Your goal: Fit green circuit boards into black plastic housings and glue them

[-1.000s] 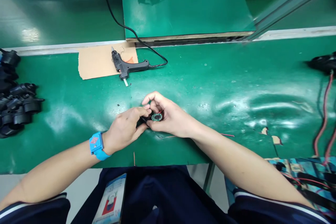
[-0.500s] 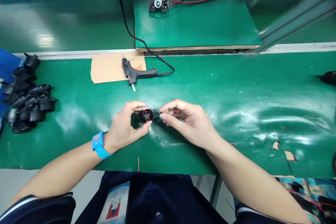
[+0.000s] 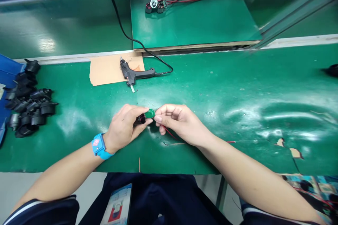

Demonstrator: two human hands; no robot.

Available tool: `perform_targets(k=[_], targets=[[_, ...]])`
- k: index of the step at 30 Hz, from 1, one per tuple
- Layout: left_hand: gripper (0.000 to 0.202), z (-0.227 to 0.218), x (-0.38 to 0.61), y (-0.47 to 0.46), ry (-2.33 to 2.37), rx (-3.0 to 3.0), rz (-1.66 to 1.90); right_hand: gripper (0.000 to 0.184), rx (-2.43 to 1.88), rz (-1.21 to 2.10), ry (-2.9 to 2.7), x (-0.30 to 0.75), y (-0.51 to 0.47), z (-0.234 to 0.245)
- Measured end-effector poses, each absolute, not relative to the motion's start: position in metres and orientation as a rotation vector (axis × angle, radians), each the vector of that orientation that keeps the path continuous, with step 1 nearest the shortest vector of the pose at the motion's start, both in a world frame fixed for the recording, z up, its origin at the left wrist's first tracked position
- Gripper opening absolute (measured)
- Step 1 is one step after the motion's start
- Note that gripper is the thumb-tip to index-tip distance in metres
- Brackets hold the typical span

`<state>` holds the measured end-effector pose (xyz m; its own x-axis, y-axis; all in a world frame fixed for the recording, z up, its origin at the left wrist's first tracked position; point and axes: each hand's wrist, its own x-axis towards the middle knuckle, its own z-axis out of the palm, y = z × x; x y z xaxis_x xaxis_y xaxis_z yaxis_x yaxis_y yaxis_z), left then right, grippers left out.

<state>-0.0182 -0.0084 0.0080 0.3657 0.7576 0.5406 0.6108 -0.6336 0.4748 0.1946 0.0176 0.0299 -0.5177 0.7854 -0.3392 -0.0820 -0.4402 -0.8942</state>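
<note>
My left hand (image 3: pixel 123 124) is closed around a small black motor (image 3: pixel 141 119) with reddish windings showing at its open end. Beside that end stands a small green circuit board (image 3: pixel 150 113), tilted with its flat face towards me. My right hand (image 3: pixel 182 123) pinches the board's right edge between thumb and forefinger; the exact contact is partly hidden by the fingertips. A thin red wire (image 3: pixel 171 133) trails from under my right fingers towards the wrist.
A black glue gun (image 3: pixel 137 74) lies partly on cardboard (image 3: pixel 102 70), its cord (image 3: pixel 124 30) running upward. Black plastic housings (image 3: pixel 29 103) are heaped at the left by a blue bin (image 3: pixel 10 68). Several motors with red wires (image 3: pixel 156 3) sit on the raised green shelf (image 3: pixel 198 24).
The green board has turned into view at the motor's open end. My right fingers have come closer to the motor, and a red wire now shows beneath them. The view has shifted slightly.
</note>
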Motion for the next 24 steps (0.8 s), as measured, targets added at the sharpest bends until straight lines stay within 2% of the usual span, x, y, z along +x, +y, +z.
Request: perform_targets(k=[3, 6, 9, 14, 16, 19, 24], targets=[[0.033, 0.012, -0.020, -0.009, 1.269, 2.422, 1.166, 0.029, -1.010, 2.061, -1.187, 0.195, 0.018, 0.030], [0.028, 0.021, -0.019, -0.013, 1.304, 2.365, 1.153, 0.022, -0.968, 1.946, -1.317, 0.194, 0.014, 0.030], [0.024, 0.029, -0.018, -0.017, 1.370, 2.262, 1.126, 0.015, -0.962, 1.607, -1.537, 0.192, 0.012, 0.030], [0.022, 0.035, -0.029, -0.016, 1.475, 2.231, 1.043, 0.017, -0.936, 0.961, -1.956, 0.195, 0.040, 0.034], [0.021, 0.035, -0.036, -0.012, 1.503, 2.282, 1.008, 0.021, -0.975, 0.641, -2.139, 0.188, 0.065, 0.034], [0.021, 0.035, -0.045, -0.009, 1.538, 2.342, 1.010, 0.042, -1.036, 0.279, -2.436, 0.166, 0.102, 0.028], [0.022, 0.038, -0.050, -0.009, 1.545, 2.340, 1.072, 0.051, -1.128, 0.108, -2.610, 0.139, 0.131, 0.005]])
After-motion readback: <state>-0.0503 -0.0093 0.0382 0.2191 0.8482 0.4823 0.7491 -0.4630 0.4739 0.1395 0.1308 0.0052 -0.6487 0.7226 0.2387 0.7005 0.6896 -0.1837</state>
